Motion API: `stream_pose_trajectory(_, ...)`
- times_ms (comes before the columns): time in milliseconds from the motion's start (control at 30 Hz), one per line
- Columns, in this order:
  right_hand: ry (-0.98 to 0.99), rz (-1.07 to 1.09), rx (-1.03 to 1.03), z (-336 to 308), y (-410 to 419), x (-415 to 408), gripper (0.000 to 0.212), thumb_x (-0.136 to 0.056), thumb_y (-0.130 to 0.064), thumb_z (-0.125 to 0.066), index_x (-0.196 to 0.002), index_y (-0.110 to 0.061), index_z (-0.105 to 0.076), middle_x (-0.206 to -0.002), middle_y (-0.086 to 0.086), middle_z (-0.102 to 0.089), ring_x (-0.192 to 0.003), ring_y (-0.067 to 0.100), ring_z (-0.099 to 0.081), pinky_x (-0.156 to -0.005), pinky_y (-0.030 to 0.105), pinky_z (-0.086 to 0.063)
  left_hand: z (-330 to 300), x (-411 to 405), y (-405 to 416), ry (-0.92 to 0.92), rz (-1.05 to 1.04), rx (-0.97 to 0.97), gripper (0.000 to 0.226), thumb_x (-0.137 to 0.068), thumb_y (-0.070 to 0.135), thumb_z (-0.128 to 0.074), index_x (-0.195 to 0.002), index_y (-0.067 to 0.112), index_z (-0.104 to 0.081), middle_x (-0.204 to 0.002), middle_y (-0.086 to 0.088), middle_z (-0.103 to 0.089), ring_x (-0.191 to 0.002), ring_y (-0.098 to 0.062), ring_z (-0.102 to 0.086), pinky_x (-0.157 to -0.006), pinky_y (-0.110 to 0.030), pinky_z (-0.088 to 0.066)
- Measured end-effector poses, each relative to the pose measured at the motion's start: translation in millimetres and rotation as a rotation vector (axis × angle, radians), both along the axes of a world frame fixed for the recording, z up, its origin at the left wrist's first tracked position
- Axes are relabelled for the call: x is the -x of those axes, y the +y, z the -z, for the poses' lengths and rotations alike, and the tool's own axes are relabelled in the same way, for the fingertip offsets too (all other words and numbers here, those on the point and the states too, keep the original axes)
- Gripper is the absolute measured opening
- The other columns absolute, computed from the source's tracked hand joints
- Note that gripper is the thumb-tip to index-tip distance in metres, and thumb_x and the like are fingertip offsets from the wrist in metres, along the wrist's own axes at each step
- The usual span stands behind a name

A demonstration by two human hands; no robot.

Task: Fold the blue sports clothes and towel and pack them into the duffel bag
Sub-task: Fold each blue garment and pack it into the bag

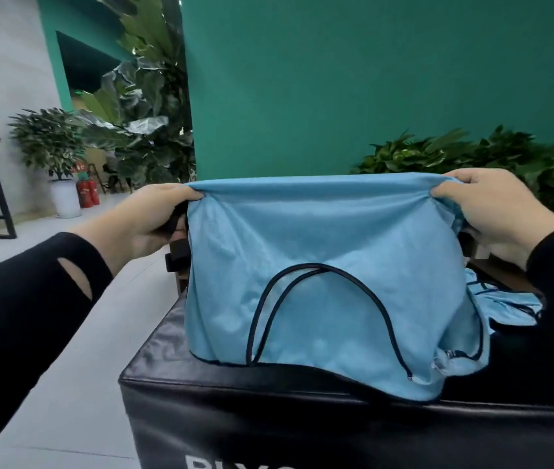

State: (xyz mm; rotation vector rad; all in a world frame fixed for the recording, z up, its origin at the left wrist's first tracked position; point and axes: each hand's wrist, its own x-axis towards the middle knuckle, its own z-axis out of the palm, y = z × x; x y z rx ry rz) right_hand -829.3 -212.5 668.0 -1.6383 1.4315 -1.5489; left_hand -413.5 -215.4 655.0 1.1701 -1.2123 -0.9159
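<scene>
Padded box (174, 394) beneath hand-stretched shirt (323, 265)

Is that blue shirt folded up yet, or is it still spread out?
Spread out, not folded. The left hand and right hand pinch the blue shirt by its top corners, and it hangs in one open sheet onto the black padded box.

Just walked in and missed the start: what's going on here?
A person holds up a light blue sports garment by its top edge, the left hand and the right hand each gripping a corner. Its lower hem drapes onto a black padded box. More blue clothing lies unfolded behind at right. No duffel bag is clearly visible.
</scene>
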Motion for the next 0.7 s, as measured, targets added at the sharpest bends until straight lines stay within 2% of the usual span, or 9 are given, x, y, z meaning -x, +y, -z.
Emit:
stream_pose_trajectory(100, -0.016, -0.027, -0.064, 1.2, -10.3, 2.9, 0.015, -0.093, -0.010, -0.064, -0.084, -0.012, -0.076, -0.088, 0.016, -0.071, -0.072, 0.025, -0.061, -0.064, 0.034, -0.046, -4.8, 8.4, -5.3, 0.021, 0.014, -0.120, 0.007, -0.098, 0.014, -0.060, -0.092, 0.012, -0.063, -0.056, 0.000, -0.055, -0.040, -0.011, -0.046, -0.042, -0.020, -0.045)
stream_pose_trajectory(267, -0.036, -0.035, -0.201, 30.9, -69.8, -5.5, 0.011, -0.095, -0.010, -0.061, -0.087, -0.009, -0.068, -0.074, 0.020, -0.059, -0.049, 0.021, -0.052, -0.045, 0.024, -0.040, 21.3, 7.2, -68.2, -0.072, -0.015, -0.263, 0.009, -0.095, 0.022, -0.062, -0.088, 0.016, -0.061, -0.062, -0.002, -0.057, -0.045, -0.013, -0.048, -0.040, -0.020, -0.046)
stream_pose_trajectory(367, -0.004, -0.036, -0.293, 67.9, -131.1, -13.4, 0.011, -0.091, -0.008, -0.064, -0.082, -0.012, -0.069, -0.082, 0.018, -0.060, -0.070, 0.028, -0.053, -0.060, 0.034, -0.042, 53.4, 0.5, -122.5, -0.144, -0.059, -0.289, 0.010, -0.094, 0.021, -0.064, -0.091, 0.012, -0.067, -0.074, -0.007, -0.060, -0.051, -0.015, -0.052, -0.046, -0.023, -0.051)
stream_pose_trajectory(433, 0.082, -0.029, -0.326, 94.9, -173.9, -19.4, 0.009, -0.090, -0.008, -0.067, -0.082, -0.009, -0.072, -0.090, 0.020, -0.066, -0.080, 0.033, -0.057, -0.065, 0.038, -0.045, 80.8, -7.1, -161.4, -0.338, -0.138, -0.273, 0.011, -0.091, 0.019, -0.069, -0.093, 0.008, -0.070, -0.084, -0.011, -0.065, -0.062, -0.021, -0.058, -0.061, -0.031, -0.055)
stream_pose_trajectory(467, 0.204, -0.037, -0.358, 109.3, -192.6, -24.0, 0.009, -0.092, -0.013, -0.070, -0.097, -0.006, -0.075, -0.104, 0.021, -0.069, -0.090, 0.034, -0.062, -0.073, 0.039, -0.049, 94.4, -6.5, -177.1, -0.536, -0.194, -0.264, 0.014, -0.089, 0.017, -0.070, -0.097, 0.006, -0.069, -0.093, -0.013, -0.068, -0.073, -0.027, -0.062, -0.071, -0.037, -0.054)
stream_pose_trajectory(533, 0.507, 0.012, -0.423, 135.2, -213.1, -33.0, 0.044, -0.095, -0.031, -0.071, -0.130, -0.005, -0.064, -0.131, 0.015, -0.065, -0.115, 0.033, -0.062, -0.091, 0.036, -0.049, 116.3, 11.2, -193.8, -0.956, -0.321, -0.172, 0.022, -0.087, 0.012, -0.064, -0.109, 0.007, -0.067, -0.109, -0.016, -0.068, -0.093, -0.035, -0.062, -0.078, -0.039, -0.049)
stream_pose_trajectory(567, 0.559, 0.019, -0.419, 147.5, -216.2, -35.6, 0.049, -0.095, -0.036, -0.070, -0.134, -0.007, -0.062, -0.133, 0.012, -0.064, -0.116, 0.031, -0.063, -0.093, 0.036, -0.050, 124.4, 29.8, -191.0, -1.029, -0.334, -0.073, 0.031, -0.088, 0.010, -0.061, -0.118, 0.010, -0.067, -0.114, -0.015, -0.066, -0.101, -0.036, -0.061, -0.081, -0.038, -0.047)
stream_pose_trajectory(633, 0.526, 0.022, -0.352, 171.7, -214.2, -35.3, 0.033, -0.095, -0.037, -0.068, -0.112, -0.009, -0.073, -0.106, 0.009, -0.074, -0.097, 0.027, -0.069, -0.080, 0.037, -0.054, 138.3, 77.7, -168.1, -0.958, -0.251, 0.092, 0.030, -0.093, 0.013, -0.060, -0.120, 0.019, -0.068, -0.109, -0.003, -0.066, -0.098, -0.024, -0.064, -0.080, -0.033, -0.047)
stream_pose_trajectory(700, 0.513, 0.051, -0.313, 191.2, -196.7, -35.4, 0.037, -0.094, -0.037, -0.066, -0.089, -0.001, -0.072, -0.072, 0.012, -0.066, -0.066, 0.019, -0.060, -0.060, 0.031, -0.045, 156.4, 127.6, -140.3, -0.848, -0.076, 0.117, 0.014, -0.095, 0.021, -0.060, -0.101, 0.029, -0.070, -0.084, 0.012, -0.064, -0.063, 0.000, -0.058, -0.060, -0.024, -0.043)
